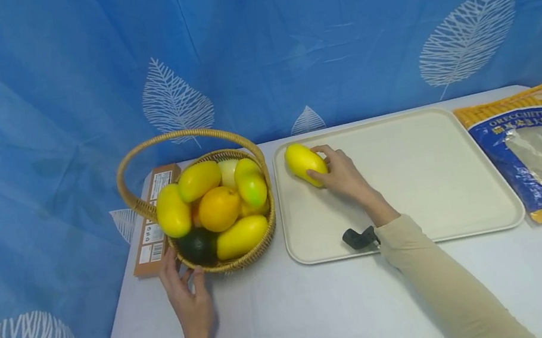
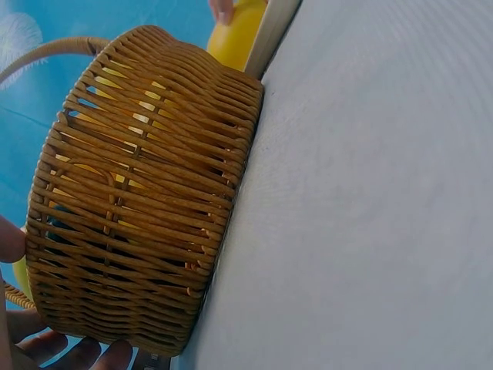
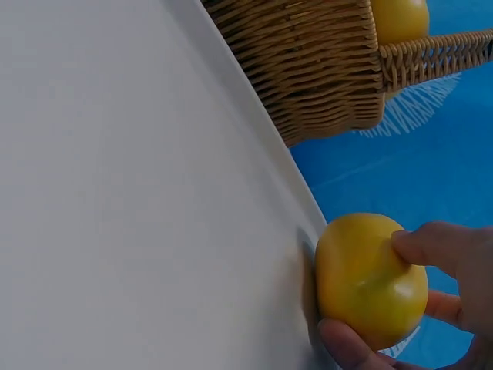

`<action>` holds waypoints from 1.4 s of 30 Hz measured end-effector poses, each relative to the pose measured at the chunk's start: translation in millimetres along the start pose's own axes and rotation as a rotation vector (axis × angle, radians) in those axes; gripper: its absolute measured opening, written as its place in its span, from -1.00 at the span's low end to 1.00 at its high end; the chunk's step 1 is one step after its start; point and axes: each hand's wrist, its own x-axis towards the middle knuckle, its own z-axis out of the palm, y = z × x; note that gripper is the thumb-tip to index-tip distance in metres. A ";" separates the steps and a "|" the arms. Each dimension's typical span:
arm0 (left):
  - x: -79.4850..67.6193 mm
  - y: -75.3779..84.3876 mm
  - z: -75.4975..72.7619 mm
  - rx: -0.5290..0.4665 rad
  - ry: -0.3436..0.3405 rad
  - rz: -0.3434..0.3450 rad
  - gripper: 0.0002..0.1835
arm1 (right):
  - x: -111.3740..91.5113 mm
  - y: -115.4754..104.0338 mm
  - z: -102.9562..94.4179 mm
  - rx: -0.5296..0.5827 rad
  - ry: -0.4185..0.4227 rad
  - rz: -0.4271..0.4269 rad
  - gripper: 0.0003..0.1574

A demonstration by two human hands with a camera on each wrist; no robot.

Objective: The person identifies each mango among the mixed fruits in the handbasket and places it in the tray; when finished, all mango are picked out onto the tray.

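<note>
A: What did your right hand (image 1: 343, 174) grip?
B: Your right hand gripped a yellow fruit (image 1: 302, 162) between thumb and fingers, at the far left corner of the cream tray (image 1: 425, 178).
A: And your left hand (image 1: 190, 295)?
B: It was loosely extended, its fingers touching the near left side of the wicker basket (image 2: 146, 247). The basket stood on the tabletop (image 1: 303, 320), just left of the tray, heaped with assorted fruit (image 1: 220, 209).
</note>
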 end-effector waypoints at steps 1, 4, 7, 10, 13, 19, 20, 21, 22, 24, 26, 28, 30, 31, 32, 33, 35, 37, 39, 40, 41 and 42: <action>-0.1 0.5 0.2 -0.001 0.002 0.002 -0.33 | -0.2 -0.3 0.6 0.000 -0.001 0.001 -0.25; -0.3 6.2 0.7 0.006 0.003 -0.004 -0.35 | -1.7 -1.5 1.9 -0.001 0.016 0.004 -0.23; -0.1 17.1 -0.5 0.003 0.001 -0.015 -0.38 | -2.5 -3.2 4.4 -0.005 0.027 0.016 -0.22; -0.3 21.0 -2.1 -0.001 0.005 -0.017 -0.39 | -2.8 -5.3 6.5 -0.010 0.029 0.032 -0.18; -0.8 12.5 -2.6 0.011 0.007 -0.011 -0.36 | -2.9 -7.2 7.2 -0.029 0.029 0.046 -0.12; -0.3 -1.5 -3.6 0.003 0.000 0.009 -0.33 | -11.0 -26.9 0.4 -0.118 0.096 0.022 0.00; 0.1 -1.4 -3.9 0.001 -0.001 0.012 -0.34 | -14.6 -34.8 -1.5 -0.120 0.118 -0.004 -0.02; 0.8 -1.6 -4.1 -0.002 -0.002 0.015 -0.34 | -18.6 -43.7 -2.9 -0.117 0.139 -0.041 -0.04; 1.5 -1.1 -4.4 -0.006 -0.005 0.016 -0.34 | -22.9 -53.4 -3.4 -0.106 0.161 -0.091 -0.08; 2.8 -0.7 -4.8 -0.009 -0.009 0.015 -0.34 | -32.5 -72.8 -1.2 -0.072 0.196 -0.215 -0.15; 4.5 0.1 -5.0 -0.012 -0.011 0.009 -0.34 | -41.5 -89.2 6.7 -0.048 0.214 -0.345 -0.22; 6.4 0.8 -4.8 -0.018 -0.014 0.007 -0.34 | -47.9 -99.6 18.9 -0.046 0.220 -0.463 -0.27; 8.2 0.5 -4.0 -0.023 -0.016 0.010 -0.34 | -51.5 -104.5 32.7 -0.064 0.216 -0.549 -0.30; 8.9 0.9 -3.6 -0.025 -0.017 0.008 -0.34 | -52.0 -105.3 39.2 -0.082 0.212 -0.579 -0.32; 9.6 0.8 -3.0 -0.023 -0.018 0.009 -0.34 | -51.8 -105.0 45.2 -0.101 0.206 -0.603 -0.33; 10.0 1.3 -2.5 -0.023 -0.018 0.010 -0.33 | -51.3 -103.9 50.3 -0.116 0.198 -0.621 -0.33; 10.3 4.1 -1.7 -0.018 -0.020 0.005 -0.34 | -49.3 -100.4 58.0 -0.145 0.182 -0.644 -0.33; 10.6 11.3 -2.1 -0.017 -0.020 -0.001 -0.35 | -46.5 -95.3 63.0 -0.163 0.162 -0.658 -0.31; 10.9 22.2 -3.9 -0.017 -0.024 -0.004 -0.37 | -43.6 -90.3 65.7 -0.173 0.147 -0.671 -0.31; 11.2 28.1 -5.2 -0.014 -0.026 -0.008 -0.38 | -42.1 -88.5 66.5 -0.178 0.142 -0.677 -0.30; 11.6 32.9 -6.5 -0.013 -0.027 -0.011 -0.39 | -40.7 -86.8 67.1 -0.181 0.138 -0.682 -0.30; 11.6 36.7 -7.6 -0.013 -0.029 -0.014 -0.39 | -39.5 -85.5 67.6 -0.185 0.134 -0.687 -0.30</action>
